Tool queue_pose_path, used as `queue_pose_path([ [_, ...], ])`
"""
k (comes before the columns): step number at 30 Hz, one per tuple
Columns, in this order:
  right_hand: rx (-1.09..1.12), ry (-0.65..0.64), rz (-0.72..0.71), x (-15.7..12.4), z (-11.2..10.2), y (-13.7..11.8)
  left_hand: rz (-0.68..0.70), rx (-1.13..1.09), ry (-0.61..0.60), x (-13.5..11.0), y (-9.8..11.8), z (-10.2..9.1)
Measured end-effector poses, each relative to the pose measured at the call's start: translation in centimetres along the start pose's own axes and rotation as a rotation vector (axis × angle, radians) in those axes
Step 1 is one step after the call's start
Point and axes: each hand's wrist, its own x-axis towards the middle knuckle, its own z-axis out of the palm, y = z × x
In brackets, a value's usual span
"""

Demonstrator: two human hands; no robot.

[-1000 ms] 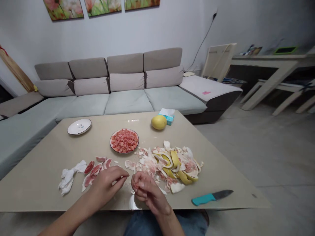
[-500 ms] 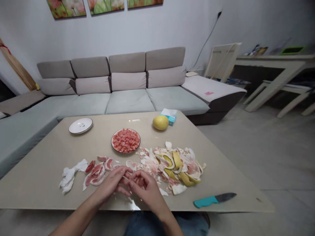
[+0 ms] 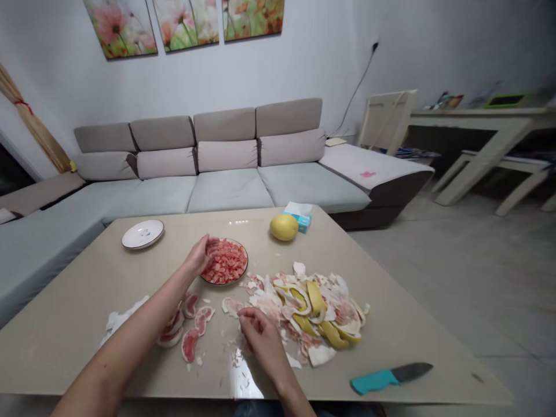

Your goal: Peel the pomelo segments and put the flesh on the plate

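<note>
My left hand (image 3: 204, 253) reaches over the left rim of a plate (image 3: 247, 267) heaped with small pieces of pomelo flesh (image 3: 226, 262). Its fingers are stretched out against the edge of the heap. Close to the front of the table, my right hand (image 3: 259, 336) has its fingers curled in; whether anything is inside them is hidden. Left of it lie pomelo segments (image 3: 190, 346) in their pale skin, some behind my left forearm. Beside the right hand spreads a pile of pomelo peel (image 3: 316, 298) and white pith.
A knife (image 3: 391, 377) with a turquoise handle lies at the front right of the table (image 3: 391, 324). A whole pomelo (image 3: 284, 227) stands by a tissue box (image 3: 299, 215) at the back. A white plate (image 3: 143, 234) is back left; crumpled tissue (image 3: 124, 317) lies partly behind my left arm.
My hands were together above the table's front; now the left has moved forward to the plate of flesh pieces while the right stays near the front. The view has tilted up slightly.
</note>
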Motion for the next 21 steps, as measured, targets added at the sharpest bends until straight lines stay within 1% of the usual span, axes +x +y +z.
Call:
queue_pose_path([
  [2,-0.001,0.0,-0.002,0.1,-0.1,0.2,0.037,0.049,0.019,2.2,0.6,0.7],
  [4,0.011,0.015,0.002,0.2,-0.2,0.4,0.075,0.103,0.027,3.3,0.8,1.0],
  [6,0.017,0.033,0.016,0.4,-0.4,0.6,0.121,0.164,0.031,3.4,0.9,0.8],
  [8,0.033,0.062,0.024,0.6,-0.5,0.8,0.17,0.239,0.023,2.6,0.8,0.2],
  [11,0.113,0.105,-0.005,0.8,-0.4,0.9,0.223,0.387,-0.032,-0.3,0.0,-0.7],
  [13,0.16,0.085,-0.036,0.7,-0.3,0.9,0.254,0.484,-0.09,-3.3,-1.3,-1.1],
  [15,0.154,0.041,-0.074,0.4,-0.2,0.8,0.262,0.563,-0.158,-6.6,-3.0,-1.4],
  [18,0.027,0.032,-0.192,-0.4,0.1,0.8,0.231,0.639,-0.217,-11.6,-5.1,-1.5],
  [21,-0.148,0.012,-0.317,-1.2,0.5,1.1,0.225,0.627,-0.219,-15.2,-6.4,-1.3],
])
